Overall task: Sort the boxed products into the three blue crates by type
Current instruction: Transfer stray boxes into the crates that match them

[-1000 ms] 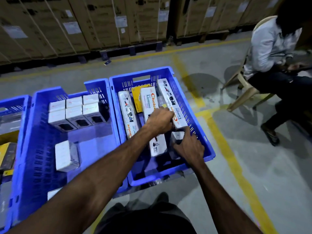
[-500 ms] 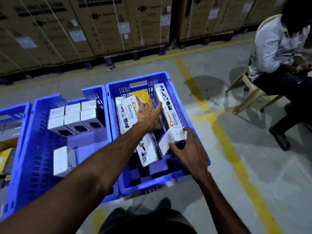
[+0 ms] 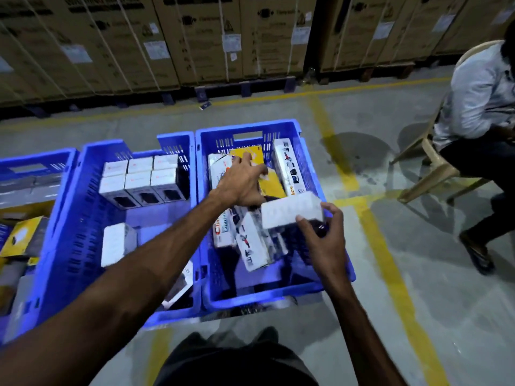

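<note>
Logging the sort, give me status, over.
Right hand holds small white box above right crate. Left hand on yellow box. Nothing blocking.

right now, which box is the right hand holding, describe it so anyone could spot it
Find the rightmost blue crate, the one full of long printed boxes. Above its right side, the right hand holds a small white box. Unlike the long boxes below, it is short, nearly plain and lifted clear of them.

warehouse | strapped cartons (image 3: 195,37) on pallets (image 3: 245,86) — yellow floor lines (image 3: 328,126) — blue crates (image 3: 306,285)
</note>
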{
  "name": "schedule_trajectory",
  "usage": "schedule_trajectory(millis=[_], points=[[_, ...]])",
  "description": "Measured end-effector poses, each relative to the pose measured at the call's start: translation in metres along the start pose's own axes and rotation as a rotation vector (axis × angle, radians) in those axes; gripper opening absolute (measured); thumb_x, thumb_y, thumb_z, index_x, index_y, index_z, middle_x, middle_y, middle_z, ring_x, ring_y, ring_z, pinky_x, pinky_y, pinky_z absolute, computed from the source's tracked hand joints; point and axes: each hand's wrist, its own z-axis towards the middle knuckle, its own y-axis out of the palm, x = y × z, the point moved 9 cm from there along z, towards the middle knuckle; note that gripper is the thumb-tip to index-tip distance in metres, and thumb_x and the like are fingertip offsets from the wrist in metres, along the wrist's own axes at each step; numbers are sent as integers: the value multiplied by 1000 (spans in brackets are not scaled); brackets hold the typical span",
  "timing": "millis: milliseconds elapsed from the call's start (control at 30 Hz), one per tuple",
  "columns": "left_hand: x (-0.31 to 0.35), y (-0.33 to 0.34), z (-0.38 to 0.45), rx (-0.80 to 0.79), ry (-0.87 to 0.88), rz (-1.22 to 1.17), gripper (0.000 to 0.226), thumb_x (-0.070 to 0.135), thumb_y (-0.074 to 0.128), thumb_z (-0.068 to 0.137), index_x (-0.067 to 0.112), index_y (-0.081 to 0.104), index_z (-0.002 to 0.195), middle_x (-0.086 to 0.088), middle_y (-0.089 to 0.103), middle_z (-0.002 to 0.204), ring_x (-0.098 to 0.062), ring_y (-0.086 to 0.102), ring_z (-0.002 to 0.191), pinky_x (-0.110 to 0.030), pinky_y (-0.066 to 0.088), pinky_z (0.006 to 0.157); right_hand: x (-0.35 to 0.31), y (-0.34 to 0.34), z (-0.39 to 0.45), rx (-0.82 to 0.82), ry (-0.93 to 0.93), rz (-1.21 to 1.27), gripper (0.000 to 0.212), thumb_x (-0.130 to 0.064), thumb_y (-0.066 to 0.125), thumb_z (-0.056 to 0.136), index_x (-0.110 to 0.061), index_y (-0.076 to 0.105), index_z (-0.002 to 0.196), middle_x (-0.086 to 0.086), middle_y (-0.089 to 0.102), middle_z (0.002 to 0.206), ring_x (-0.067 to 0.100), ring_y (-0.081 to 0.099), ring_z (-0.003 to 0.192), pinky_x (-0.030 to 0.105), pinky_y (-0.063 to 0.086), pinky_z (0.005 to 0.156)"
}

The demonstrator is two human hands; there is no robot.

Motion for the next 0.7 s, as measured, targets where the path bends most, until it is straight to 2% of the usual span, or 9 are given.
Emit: schedule_trajectory(millis=[100, 200, 233, 300, 400, 500, 533, 600, 700], points=[[-43, -35, -53, 250, -109, -297, 84, 62, 80, 51, 29, 65, 127, -10, 44, 121, -34, 56, 111, -39, 53, 95, -17, 15, 5, -9, 15, 255, 49, -32, 78, 88, -29, 53, 129, 14, 71, 109, 16, 70, 82, 30, 56, 70], [-96, -45, -125, 395, -292, -602, 82, 62, 85, 45, 34, 68, 121, -6, 46, 125, -18, 57, 110, -19, 48, 96, -32, 47, 4, -112, 67, 339, 42, -41, 71, 83, -38, 53, 122, -1, 75, 104, 19, 73, 86, 31, 57, 68], [-113, -43, -150, 437, -351, -692, 80, 61, 87, 46, 35, 69, 119, -6, 49, 126, -15, 59, 110, -16, 48, 95, -37, 61, 3, -167, 78, 328, 42, -42, 70, 83, -39, 54, 120, -5, 76, 102, 19, 73, 86, 33, 57, 69], [-149, -42, -204, 537, -470, -829, 78, 57, 90, 47, 29, 72, 118, -6, 59, 125, -12, 64, 106, -22, 54, 91, -43, 98, -5, -297, 82, 248, 45, -42, 73, 83, -37, 54, 124, 0, 74, 105, 20, 73, 88, 37, 57, 72], [-198, -36, -284, 662, -663, -975, 76, 47, 94, 49, 17, 73, 116, -1, 73, 98, -6, 65, 77, -20, 54, 66, -54, 159, -25, -454, 10, 104, 44, -33, 79, 89, -32, 54, 126, 0, 69, 97, 19, 69, 84, 37, 53, 74], [-233, -26, -359, 823, -805, -1111, 60, 14, 97, 62, 12, 72, 116, 1, 75, 94, -7, 68, 77, -18, 55, 66, -58, 233, -51, -635, -102, -126, 45, -39, 82, 87, -36, 55, 122, -10, 67, 95, 12, 68, 80, 31, 55, 78], [-241, -22, -380, 872, -844, -1137, 56, 5, 94, 66, 9, 70, 116, 0, 74, 93, -5, 68, 75, -16, 55, 66, -59, 256, -59, -688, -155, -215, 49, -48, 81, 83, -38, 55, 123, -10, 68, 104, 12, 70, 87, 33, 57, 87], [-254, -17, -413, 931, -916, -1163, 50, -7, 85, 74, 2, 68, 119, -3, 69, 90, 3, 66, 67, -13, 54, 63, -63, 293, -73, -735, -265, -375, 65, -60, 74, 82, -38, 51, 139, 0, 60, 132, 16, 65, 114, 41, 51, 106], [-278, -21, -456, 1020, -958, -1151, 51, -2, 88, 73, 4, 71, 120, -6, 67, 91, 1, 63, 66, -13, 53, 64, -81, 327, -95, -679, -385, -453, 72, -45, 68, 95, -26, 37, 157, 4, 39, 156, 21, 43, 142, 38, 37, 116]])
